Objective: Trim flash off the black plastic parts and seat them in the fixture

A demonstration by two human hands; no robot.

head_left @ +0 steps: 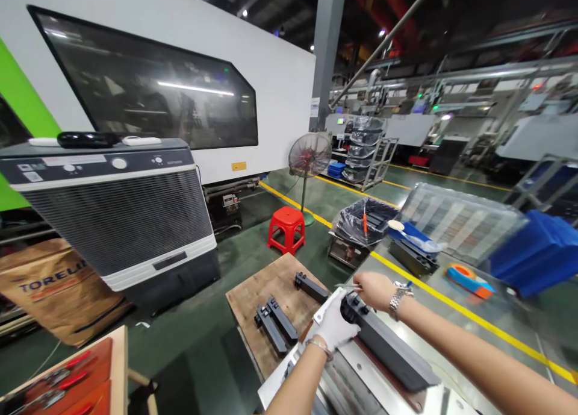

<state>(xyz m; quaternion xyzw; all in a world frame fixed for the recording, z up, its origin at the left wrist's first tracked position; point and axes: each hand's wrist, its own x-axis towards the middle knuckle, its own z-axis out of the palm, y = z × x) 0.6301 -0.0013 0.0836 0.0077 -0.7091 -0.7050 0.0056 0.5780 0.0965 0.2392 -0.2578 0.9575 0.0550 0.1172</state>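
My left hand (335, 326), in a white glove, is wrapped round the end of a long dark grey plastic part (395, 346). This part lies slantwise over a metal fixture (336, 376). Above its far end, my bare right hand (374, 290) is closed on a thin metal tool (347, 286) that points left; its exact kind is too small to make out. More dark grey plastic parts, two side by side (276, 327) and another single one (311, 287), rest on a wooden board (253, 282) left of my hands.
A red stool (287, 225) and a standing fan (309, 156) are beyond the board. At right are a plastic-lined crate (365, 219), an orange-and-blue tape roll (469, 280) and blue bins (535, 255). Red-handled pliers (63, 376) lie lower left, below an air cooler (121, 216).
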